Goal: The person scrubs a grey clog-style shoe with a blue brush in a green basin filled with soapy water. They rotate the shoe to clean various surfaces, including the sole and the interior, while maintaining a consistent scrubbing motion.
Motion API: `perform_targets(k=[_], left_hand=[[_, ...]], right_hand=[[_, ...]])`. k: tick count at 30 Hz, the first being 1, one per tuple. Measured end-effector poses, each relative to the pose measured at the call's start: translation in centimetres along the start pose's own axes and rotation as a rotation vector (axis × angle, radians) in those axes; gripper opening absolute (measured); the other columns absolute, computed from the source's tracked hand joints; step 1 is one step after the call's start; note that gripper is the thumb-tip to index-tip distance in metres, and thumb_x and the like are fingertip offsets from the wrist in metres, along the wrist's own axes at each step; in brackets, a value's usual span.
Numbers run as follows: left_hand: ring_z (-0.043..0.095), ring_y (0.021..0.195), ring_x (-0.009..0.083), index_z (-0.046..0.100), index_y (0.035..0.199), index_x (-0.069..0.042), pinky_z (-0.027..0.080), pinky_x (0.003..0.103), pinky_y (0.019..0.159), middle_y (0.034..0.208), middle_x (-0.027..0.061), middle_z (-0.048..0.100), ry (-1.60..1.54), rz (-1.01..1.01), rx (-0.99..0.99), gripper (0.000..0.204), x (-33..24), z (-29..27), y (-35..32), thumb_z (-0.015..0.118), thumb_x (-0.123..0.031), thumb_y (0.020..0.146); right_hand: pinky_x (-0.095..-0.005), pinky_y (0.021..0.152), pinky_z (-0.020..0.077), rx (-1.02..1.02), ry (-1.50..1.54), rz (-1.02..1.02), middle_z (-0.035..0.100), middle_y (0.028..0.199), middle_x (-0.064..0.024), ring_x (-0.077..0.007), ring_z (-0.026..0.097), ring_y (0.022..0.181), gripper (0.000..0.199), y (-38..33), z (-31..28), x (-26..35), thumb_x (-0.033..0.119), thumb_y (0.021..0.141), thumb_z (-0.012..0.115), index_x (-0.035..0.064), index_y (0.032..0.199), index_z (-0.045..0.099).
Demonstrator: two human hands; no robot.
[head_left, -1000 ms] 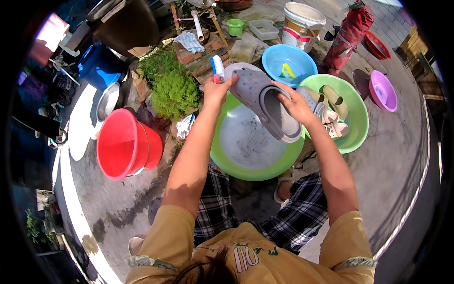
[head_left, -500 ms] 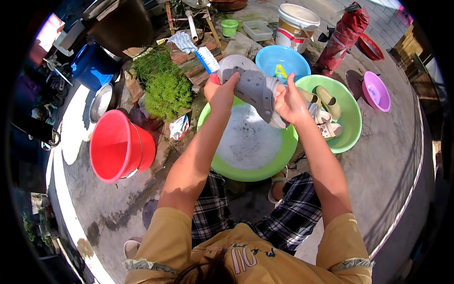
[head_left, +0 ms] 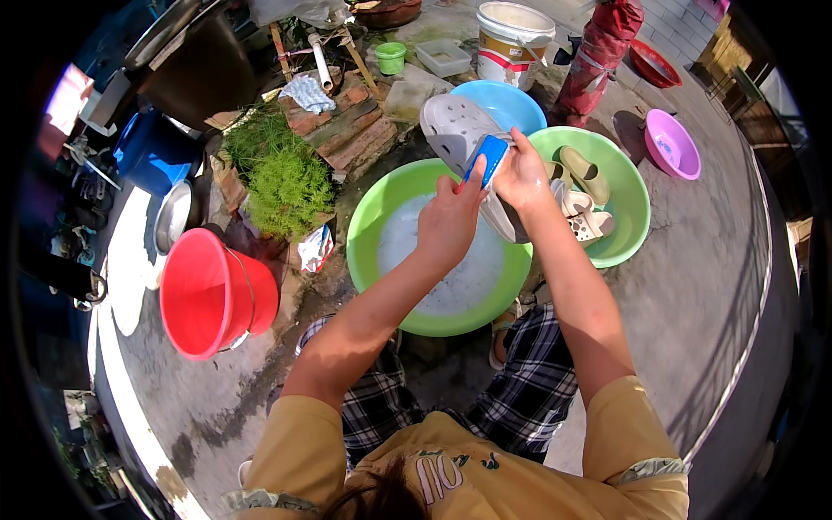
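Note:
A grey clog [head_left: 452, 128] with holes in its upper is held up over a green basin [head_left: 367, 227] of sudsy water. My right hand [head_left: 523, 176] grips its heel end, fingers partly hidden behind it. In my left hand [head_left: 451, 218] is a scrub brush [head_left: 490, 160], its blue back turned up and its red handle mostly covered by my fingers. The brush lies against the clog near the strap and opening; its bristles are out of sight. To the right, a second green basin [head_left: 640, 208] holds several shoes, among them olive clogs [head_left: 585, 176] and cream ones [head_left: 593, 225].
At the left stands a red bucket [head_left: 201, 299]. Beyond the suds are bricks [head_left: 357, 130], a green plant [head_left: 290, 186] and a blue basin [head_left: 511, 108]. A purple basin [head_left: 674, 147] sits at far right, near a red wrapped post [head_left: 598, 65].
My left hand has swung the brush from left of the clog, bristles showing, onto the clog with its blue back up. The clog has tilted more upright.

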State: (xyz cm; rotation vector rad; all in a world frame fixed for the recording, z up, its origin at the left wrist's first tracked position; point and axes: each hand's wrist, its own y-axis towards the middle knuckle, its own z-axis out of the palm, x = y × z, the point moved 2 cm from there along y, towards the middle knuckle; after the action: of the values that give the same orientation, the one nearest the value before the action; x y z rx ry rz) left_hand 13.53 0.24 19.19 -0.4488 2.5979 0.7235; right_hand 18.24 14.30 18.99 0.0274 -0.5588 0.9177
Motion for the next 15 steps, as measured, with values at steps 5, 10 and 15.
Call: perform_targets(k=[5,10,15], left_hand=[[0.054,0.063,0.0301,0.042,0.135,-0.017,0.043,0.041,0.058,0.069,0.0123,0.051,-0.060,-0.038,-0.068,0.044,0.3,0.1,1.7,0.049,-0.021,0.092],[0.056,0.064,0.0312,0.040,0.136,-0.013,0.042,0.042,0.058,0.071,0.0158,0.056,-0.045,-0.004,0.124,0.045,0.2,1.2,-0.8,0.049,-0.018,0.092],[0.056,0.064,0.0339,0.041,0.135,-0.011,0.042,0.043,0.057,0.069,0.0171,0.056,0.010,0.003,-0.041,0.043,0.2,1.0,2.0,0.046,-0.016,0.092]], right_hand=[[-0.0354,0.087,0.0442,-0.145,-0.181,-0.027,0.060,0.095,-0.0074,-0.0198,0.058,0.085,0.029,2.1,-1.5,-2.6,0.029,0.096,0.033,0.0069,0.101,0.051],[-0.0439,0.096,0.0427,-0.177,-0.001,-0.036,0.057,0.112,-0.0200,-0.0298,0.057,0.103,0.042,1.3,-1.6,0.6,0.026,0.096,0.029,-0.0069,0.119,0.042],[-0.0374,0.083,0.0456,-0.124,-0.079,-0.047,0.058,0.100,-0.0153,-0.0250,0.056,0.089,0.032,1.2,-1.2,-2.5,0.025,0.092,0.034,-0.0001,0.103,0.050]])
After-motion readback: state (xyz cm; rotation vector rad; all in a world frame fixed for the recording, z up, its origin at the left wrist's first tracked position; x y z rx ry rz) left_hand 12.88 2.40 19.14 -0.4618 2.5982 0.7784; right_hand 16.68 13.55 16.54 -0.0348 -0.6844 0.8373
